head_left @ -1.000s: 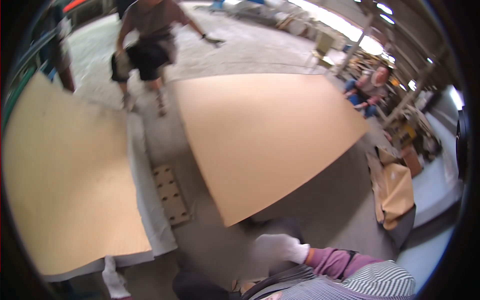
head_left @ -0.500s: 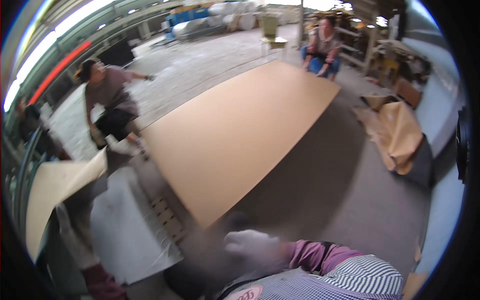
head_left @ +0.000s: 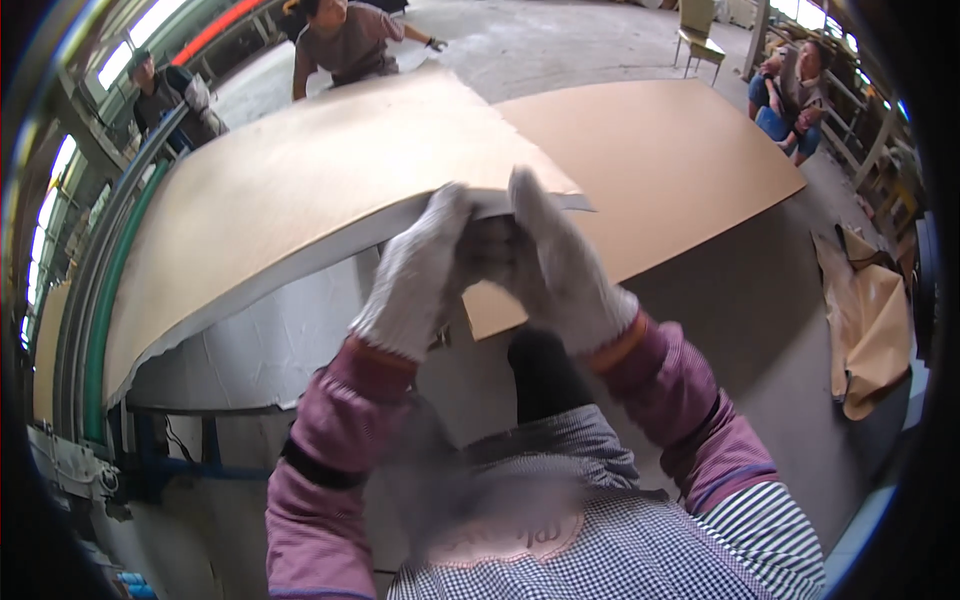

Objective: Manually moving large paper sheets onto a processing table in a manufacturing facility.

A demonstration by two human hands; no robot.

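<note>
A large tan sheet [head_left: 300, 170] with a grey underside and ragged edges spreads before me, its near edge lifted. My left hand [head_left: 412, 280], in a whitish knit glove, is closed on that edge near the sheet's right corner. Close beside it my right hand [head_left: 575, 270], gloved alike, also grips the edge, thumb up; its other fingers are partly hidden below. Beneath the lifted edge shows a grey wrinkled surface [head_left: 290, 315]. A flat tan panel [head_left: 650, 160] lies to the right, partly covered by the sheet's right end.
A green roller [head_left: 120, 290] on a metal frame runs along the left. Two people [head_left: 350, 40] [head_left: 175, 100] are beyond the sheet; another person [head_left: 795, 95] squats by the panel's far right. Crumpled tan material [head_left: 870, 330] lies on the right floor. A chair [head_left: 700, 35] stands behind.
My view has swung left. Both hands have come together on the tan sheet's edge, and the sheet now stretches across in front of me, over part of the panel. My right hand was empty before.
</note>
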